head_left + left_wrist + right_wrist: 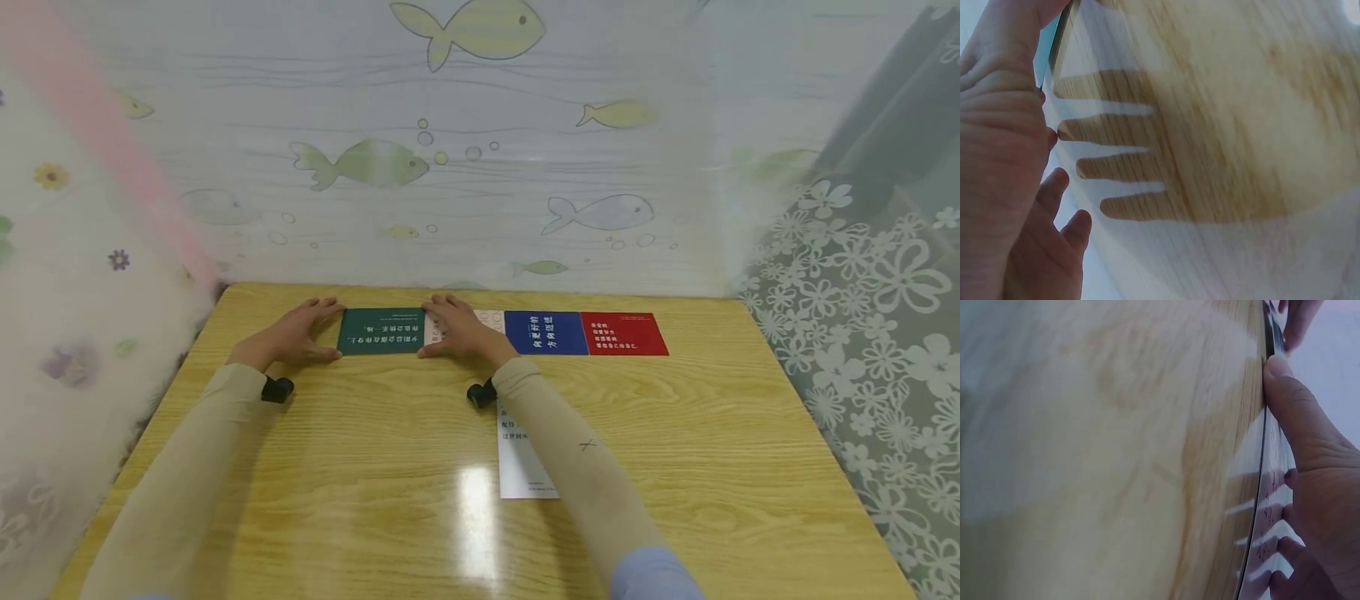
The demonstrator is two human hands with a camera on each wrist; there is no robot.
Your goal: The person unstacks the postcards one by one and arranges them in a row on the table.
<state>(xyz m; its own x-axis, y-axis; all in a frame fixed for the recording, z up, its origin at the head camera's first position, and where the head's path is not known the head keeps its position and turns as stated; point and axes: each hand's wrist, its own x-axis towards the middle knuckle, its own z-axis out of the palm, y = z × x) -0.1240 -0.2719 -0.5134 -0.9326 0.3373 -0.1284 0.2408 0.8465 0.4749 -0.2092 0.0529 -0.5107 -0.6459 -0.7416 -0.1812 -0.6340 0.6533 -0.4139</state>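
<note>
A green card point(381, 331) with white writing lies flat near the table's back edge. My left hand point(294, 333) is at its left end, fingertips right at the upper corner and thumb at the lower one. Over the pale pink card point(433, 330) beside it rests my right hand point(467, 332), fingers and thumb spread near the seam with the green card. The right hand hides much of the pink card. To the right, a blue card point(547, 332) and a red card point(625, 334) continue the row. In the right wrist view, the thumb point(1300, 412) presses at the card edge.
Partly under my right forearm lies a white card point(523, 475) with dark print. The wooden table point(360, 483) stretches toward me. Behind it hangs a curtain point(480, 167) with printed fish, and lace fabric point(885, 350) borders the right side.
</note>
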